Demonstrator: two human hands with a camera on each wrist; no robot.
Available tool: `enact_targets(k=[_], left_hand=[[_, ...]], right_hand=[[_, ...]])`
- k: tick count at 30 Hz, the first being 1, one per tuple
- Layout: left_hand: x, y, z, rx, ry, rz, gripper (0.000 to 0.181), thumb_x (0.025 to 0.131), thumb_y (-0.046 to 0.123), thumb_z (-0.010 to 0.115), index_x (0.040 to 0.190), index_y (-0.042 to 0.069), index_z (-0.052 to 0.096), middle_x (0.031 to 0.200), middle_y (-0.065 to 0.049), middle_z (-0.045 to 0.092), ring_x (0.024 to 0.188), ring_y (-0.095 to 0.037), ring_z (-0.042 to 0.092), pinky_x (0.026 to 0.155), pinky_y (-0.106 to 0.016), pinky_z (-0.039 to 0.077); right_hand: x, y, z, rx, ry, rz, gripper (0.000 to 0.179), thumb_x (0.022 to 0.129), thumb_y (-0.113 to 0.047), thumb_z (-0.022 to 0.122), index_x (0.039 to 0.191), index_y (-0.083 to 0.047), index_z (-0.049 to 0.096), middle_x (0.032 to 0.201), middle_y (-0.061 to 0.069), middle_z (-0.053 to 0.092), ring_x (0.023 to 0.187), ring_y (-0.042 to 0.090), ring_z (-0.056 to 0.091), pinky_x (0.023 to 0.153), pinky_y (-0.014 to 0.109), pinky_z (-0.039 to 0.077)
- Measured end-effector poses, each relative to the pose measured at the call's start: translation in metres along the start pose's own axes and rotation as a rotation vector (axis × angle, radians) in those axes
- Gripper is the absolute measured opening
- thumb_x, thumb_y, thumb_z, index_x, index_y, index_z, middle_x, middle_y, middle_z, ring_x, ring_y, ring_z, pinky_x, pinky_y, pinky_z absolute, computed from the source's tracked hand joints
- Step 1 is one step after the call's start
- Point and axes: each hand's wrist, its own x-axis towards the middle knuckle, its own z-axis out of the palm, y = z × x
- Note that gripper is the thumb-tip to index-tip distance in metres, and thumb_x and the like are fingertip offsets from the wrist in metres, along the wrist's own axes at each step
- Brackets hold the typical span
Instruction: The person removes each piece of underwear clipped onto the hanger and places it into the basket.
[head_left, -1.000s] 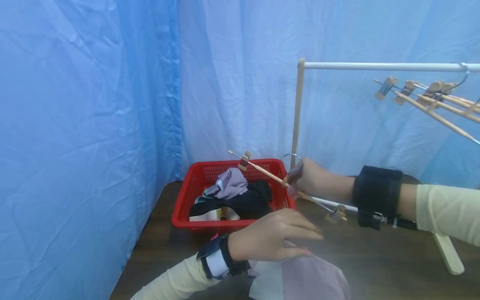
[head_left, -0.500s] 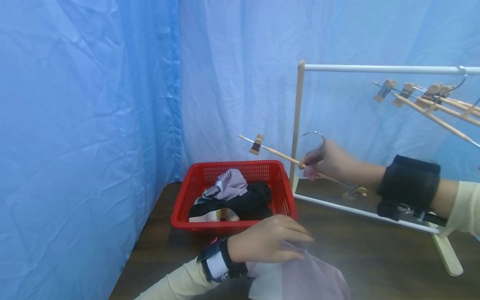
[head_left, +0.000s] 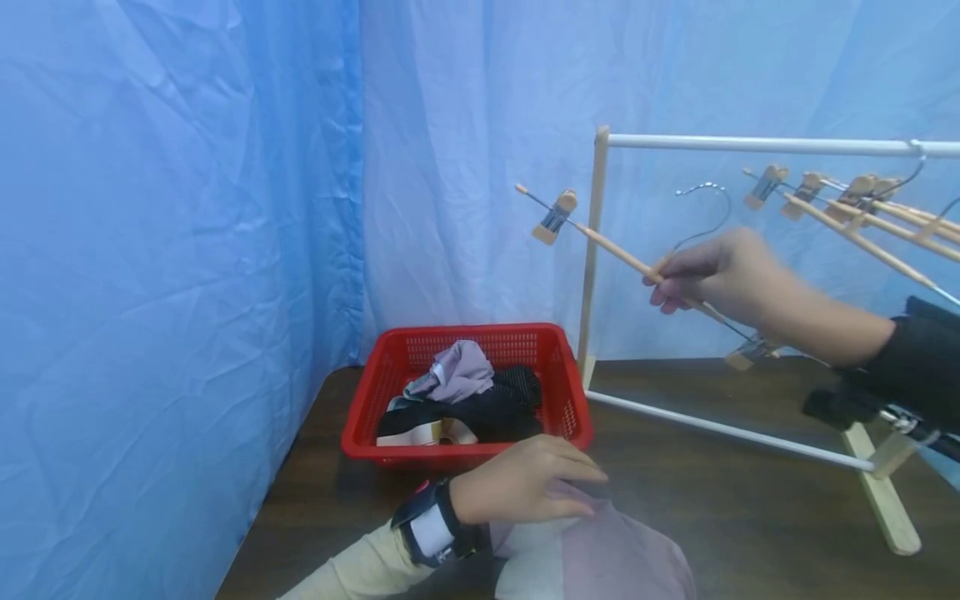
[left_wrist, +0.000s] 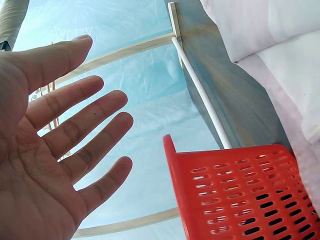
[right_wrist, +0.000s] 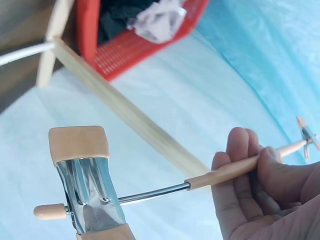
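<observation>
In the head view my right hand (head_left: 738, 271) pinches a wooden clip hanger (head_left: 618, 252) by its bar near the hook, in front of the rack. The right wrist view shows thumb and fingers around the wooden bar, and a metal-and-wood clip (right_wrist: 90, 180) at one end, with nothing in it. My left hand (head_left: 525, 483) is over a mauve and pale grey garment (head_left: 622, 550) at the table's front. In the left wrist view the left palm (left_wrist: 35, 185) shows bare, fingers spread and nearly straight.
A red plastic basket (head_left: 465, 454) with mauve and black clothes stands behind the left hand. On the right is a rack with a white rail (head_left: 750, 144), where several clip hangers (head_left: 862, 225) hang. Blue curtains (head_left: 465, 167) enclose the dark wooden table (head_left: 300, 500).
My right hand has lifted the clip hanger up and to the right, from beside the basket to below the rail. The left hand has moved slightly left over the garment.
</observation>
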Motion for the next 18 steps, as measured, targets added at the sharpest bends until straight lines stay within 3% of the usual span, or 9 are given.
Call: enact_targets(k=[5,12,18], left_hand=[[-0.005,-0.005,0.006,-0.043,-0.041,-0.068,0.044,0.097,0.032,0.071,0.138,0.019,0.064,0.132,0.009,0.07,0.123,0.0,0.062,0.104,-0.013,0.045],[-0.009,-0.006,0.015,-0.058,-0.134,-0.133,0.048,0.097,0.037,0.068,0.142,0.023,0.06,0.134,0.011,0.068,0.121,0.002,0.062,0.1,-0.012,0.047],[-0.012,-0.004,0.024,-0.051,-0.249,-0.221,0.061,0.092,0.047,0.071,0.148,0.03,0.054,0.139,0.015,0.063,0.123,0.002,0.059,0.096,-0.016,0.05]], right_hand=[[-0.002,0.0,-0.011,-0.001,0.048,-0.018,0.026,0.097,-0.006,0.068,0.121,0.003,0.072,0.1,0.016,0.078,0.089,0.021,0.077,0.079,0.04,0.063],[-0.009,0.006,-0.021,0.025,0.108,-0.009,0.03,0.1,-0.014,0.066,0.126,-0.001,0.07,0.106,0.012,0.078,0.083,-0.003,0.072,0.074,0.015,0.056],[-0.017,0.015,-0.025,0.117,0.2,-0.038,0.033,0.1,-0.015,0.066,0.128,0.002,0.068,0.098,-0.005,0.079,0.084,0.001,0.074,0.08,0.013,0.056]])
